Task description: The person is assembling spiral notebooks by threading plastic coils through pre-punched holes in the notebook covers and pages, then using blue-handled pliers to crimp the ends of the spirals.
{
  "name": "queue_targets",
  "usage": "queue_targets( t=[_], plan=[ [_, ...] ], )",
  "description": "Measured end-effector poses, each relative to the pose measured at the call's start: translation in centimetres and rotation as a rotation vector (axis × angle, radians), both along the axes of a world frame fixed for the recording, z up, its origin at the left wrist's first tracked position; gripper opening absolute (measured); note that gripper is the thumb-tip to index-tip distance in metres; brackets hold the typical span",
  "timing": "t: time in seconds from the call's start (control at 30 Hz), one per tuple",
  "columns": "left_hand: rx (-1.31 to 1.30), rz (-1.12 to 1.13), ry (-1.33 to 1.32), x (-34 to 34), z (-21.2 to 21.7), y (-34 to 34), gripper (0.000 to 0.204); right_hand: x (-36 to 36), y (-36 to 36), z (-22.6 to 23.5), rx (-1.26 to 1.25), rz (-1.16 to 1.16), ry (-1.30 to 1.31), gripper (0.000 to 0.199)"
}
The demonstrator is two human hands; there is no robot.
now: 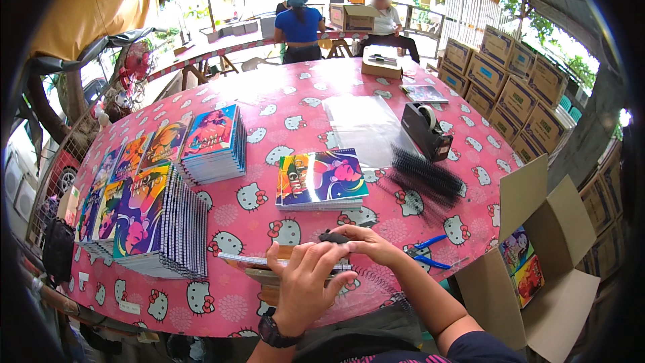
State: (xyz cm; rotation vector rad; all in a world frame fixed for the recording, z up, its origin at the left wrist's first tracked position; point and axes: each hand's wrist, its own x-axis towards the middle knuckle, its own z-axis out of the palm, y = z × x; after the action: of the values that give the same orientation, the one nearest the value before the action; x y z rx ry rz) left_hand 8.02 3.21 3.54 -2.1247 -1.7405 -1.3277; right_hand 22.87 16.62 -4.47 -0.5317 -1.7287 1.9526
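Observation:
My left hand (306, 275), with a dark watch on its wrist, lies spread over a notebook (243, 262) whose pale edge faces me. Under that notebook is a brown wooden block (270, 294), partly covered by the hand. Fingers of my right hand (371, 243) close on a small black object (332, 236) at the notebook's far side; its kind is unclear. A thin dark spiral coil (379, 282) trails off to the right below my right wrist. Just beyond my hands lies a short stack of colourful notebooks (322, 176).
Tall stacks of spiral notebooks (161, 222) stand at left. To the right are blue-handled cutters (430, 252), a bundle of black coils (426, 178), a tape dispenser (426, 131) and clear plastic sheets (363, 124). An open carton (490, 296) holds notebooks. People (300, 27) are beyond the table.

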Motion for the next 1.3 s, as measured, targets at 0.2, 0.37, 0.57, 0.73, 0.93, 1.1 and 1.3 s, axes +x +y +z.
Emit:
queue_targets(
  t=[0.2,0.37,0.57,0.73,0.93,1.1,1.3],
  plan=[
    [-0.037,-0.034,0.031,-0.2,0.2,-0.2,0.026,1.7,-0.6,0.3,-0.085,0.045,0.202,0.063],
    [-0.055,0.017,0.095,-0.7,-0.3,-0.5,0.043,2.2,0.2,1.2,-0.021,0.028,0.192,0.068],
    [-0.082,0.147,-0.015,-2.5,-1.2,-1.2,0.059,2.4,-1.9,5.6,0.228,0.081,0.097,0.07],
    [-0.113,0.128,-0.059,-2.6,-1.3,-1.7,0.061,2.0,-0.5,6.4,0.45,0.015,-0.115,0.05],
    [-0.093,0.195,-0.019,-4.0,-1.0,-2.0,0.067,1.3,0.3,8.0,0.474,0.071,-0.167,0.041],
    [-0.095,0.186,-0.023,-4.9,-1.4,-2.1,0.067,-0.3,1.1,8.8,0.781,0.095,-0.598,0.04],
    [-0.099,0.176,-0.088,-5.3,-1.5,-1.9,0.068,-1.1,0.6,7.9,0.546,0.269,-0.113,0.039]
  ],
)
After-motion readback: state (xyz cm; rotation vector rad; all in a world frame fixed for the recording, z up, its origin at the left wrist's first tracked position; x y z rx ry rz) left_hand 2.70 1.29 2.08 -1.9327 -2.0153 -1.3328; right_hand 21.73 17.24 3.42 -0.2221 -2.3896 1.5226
